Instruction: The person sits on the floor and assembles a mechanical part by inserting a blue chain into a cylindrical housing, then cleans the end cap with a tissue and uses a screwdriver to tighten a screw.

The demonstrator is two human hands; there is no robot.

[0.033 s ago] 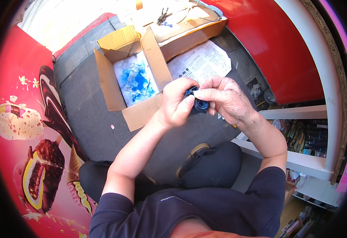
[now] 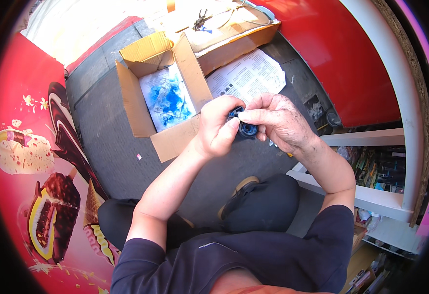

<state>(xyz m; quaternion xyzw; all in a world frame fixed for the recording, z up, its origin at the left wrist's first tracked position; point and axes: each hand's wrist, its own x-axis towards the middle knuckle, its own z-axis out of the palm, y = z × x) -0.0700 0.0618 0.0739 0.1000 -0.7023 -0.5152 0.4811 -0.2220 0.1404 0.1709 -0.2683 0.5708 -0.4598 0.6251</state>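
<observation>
A small dark blue-black part with a round, ring-like end (image 2: 247,130) is held in front of me between both hands. My left hand (image 2: 218,125) is closed round its left side, with the thumb pressed toward the top. From the right, my right hand (image 2: 279,122) pinches the part with thumb and fingers, the thumb tip close to the left thumb. Dark smudges mark the right hand. The fingers cover much of the part, so its exact kind cannot be made out.
Beyond my hands stands an open cardboard box (image 2: 133,100), holding blue-stained white paper (image 2: 168,100). Beside it lies a printed sheet (image 2: 251,76), with another carton (image 2: 244,41) behind. White-framed shelves (image 2: 366,198) are at right, a red picture panel (image 2: 28,122) at left.
</observation>
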